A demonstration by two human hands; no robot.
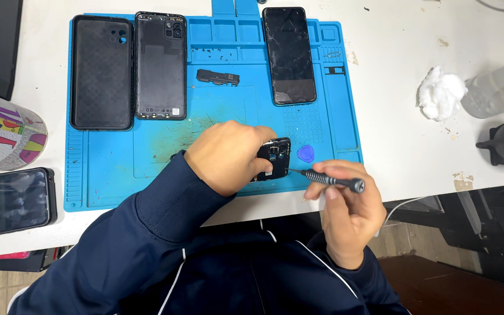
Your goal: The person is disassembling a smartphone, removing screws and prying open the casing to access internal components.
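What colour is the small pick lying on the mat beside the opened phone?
Blue: the pick lies on the mat, right of the opened phone, clearest in the head view.

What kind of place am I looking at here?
Most likely a phone repair bench. A blue work mat holds a removed back cover and a cracked phone, while the right hand works a small screwdriver on an opened phone.

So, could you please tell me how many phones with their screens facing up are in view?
2: one cracked phone at the top of the blue mat, and one phone off the mat at the far left edge. Others may lie out of frame.
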